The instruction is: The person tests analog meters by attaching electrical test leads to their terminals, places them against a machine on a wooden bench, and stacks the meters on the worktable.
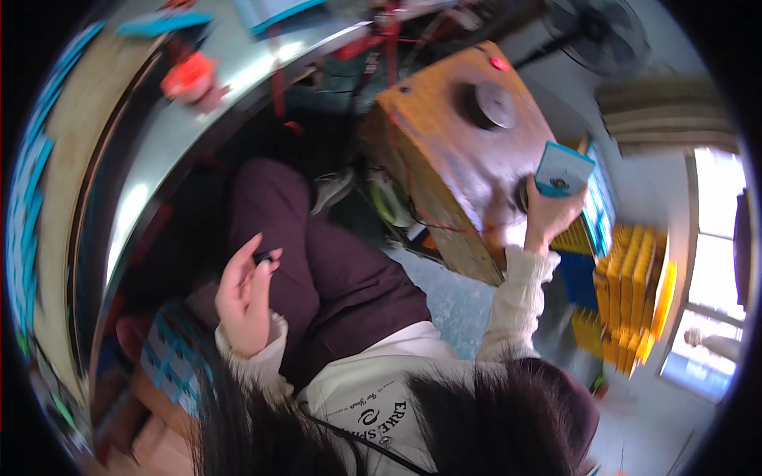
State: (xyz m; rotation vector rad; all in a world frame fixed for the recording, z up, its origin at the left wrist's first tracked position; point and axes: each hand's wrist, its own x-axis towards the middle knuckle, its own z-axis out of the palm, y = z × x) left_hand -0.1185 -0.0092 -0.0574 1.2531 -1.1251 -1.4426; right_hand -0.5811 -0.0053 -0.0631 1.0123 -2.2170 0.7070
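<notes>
My left hand [244, 300] is raised over my lap, fingers curled. A small black piece [263, 258] sits between its thumb and fingertips; its exact kind is too small to tell. To the right, my right hand [553, 213] grips a small square teal tray [567, 165] by its near edge. A small dark part [559, 183] lies inside that tray. The tray is beside the right edge of a wooden box bench [444, 99], which carries a round metal disc [494, 105] and a red button [498, 63].
A grey worktable [262, 59] curves along the left, with an orange object [190, 78] on it. A blue divided tray [171, 357] is at lower left. Yellow crates [631, 270] are stacked at right, near a window [718, 238]. A fan [595, 32] stands at the back.
</notes>
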